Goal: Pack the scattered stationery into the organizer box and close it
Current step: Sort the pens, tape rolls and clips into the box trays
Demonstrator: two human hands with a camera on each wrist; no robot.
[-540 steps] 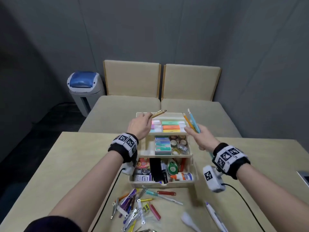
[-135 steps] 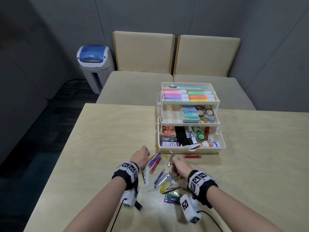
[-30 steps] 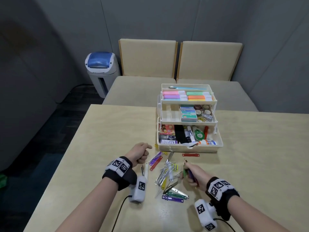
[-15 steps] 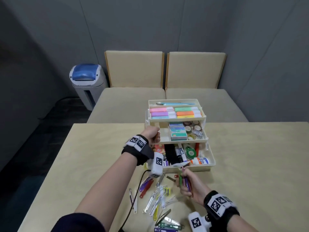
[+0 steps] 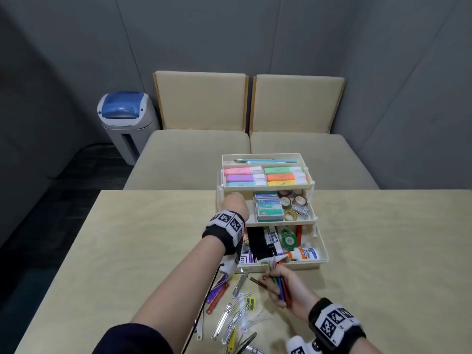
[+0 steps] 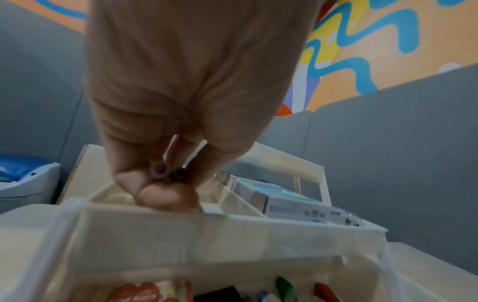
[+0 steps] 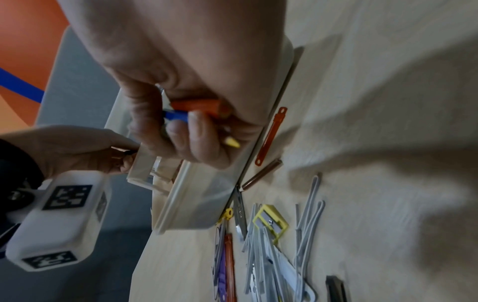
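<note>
Your left hand (image 5: 235, 204) pinches the middle tray's corner on the open organizer box (image 5: 322, 254); your right hand (image 5: 286, 284) grips a bundle of coloured pencils (image 5: 279, 282) just before it; fasteners (image 5: 235, 320) litter the tabletop (image 5: 383, 251).

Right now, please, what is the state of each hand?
Left hand: pinching small dark-tipped items over the organizer box middle tray.
Right hand: gripping a bundle of colored pencils.

Cream organizer box (image 5: 322, 254) open, loose clips (image 5: 235, 318) before it
</note>
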